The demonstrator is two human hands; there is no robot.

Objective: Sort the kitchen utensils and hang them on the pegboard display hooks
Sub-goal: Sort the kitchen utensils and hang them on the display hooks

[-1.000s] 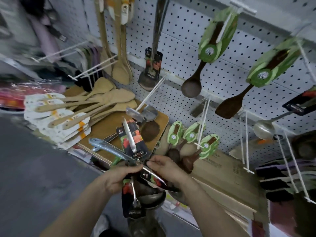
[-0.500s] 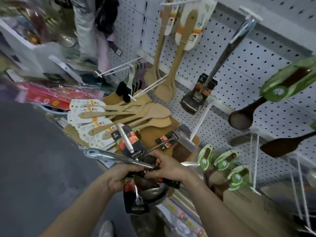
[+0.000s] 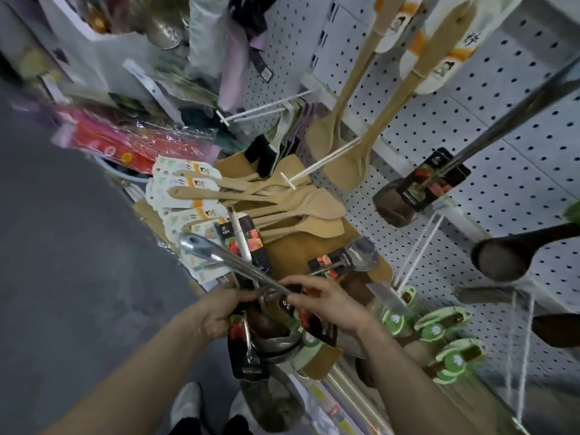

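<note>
The left hand (image 3: 219, 313) was curled tight around a bundle of steel ladles and turners with black cardboard labels (image 3: 251, 350), held low in front of the white perforated pegboard (image 3: 508, 189). The right hand (image 3: 329, 306) pinched, between thumb and forefinger, the shaft of a long polished steel utensil (image 3: 219, 259). Its end with the hanging hole stuck out up and to the left of the bundle (its working end was hidden among the others). Just beyond the hands, pale wooden spatulas with white card sleeves (image 3: 276, 205) lay heaped on a brown board (image 3: 295, 249). A white wire hook (image 3: 317, 159) jutted from the pegboard above them, beside two hanging pale wooden spoons (image 3: 324, 136).
</note>
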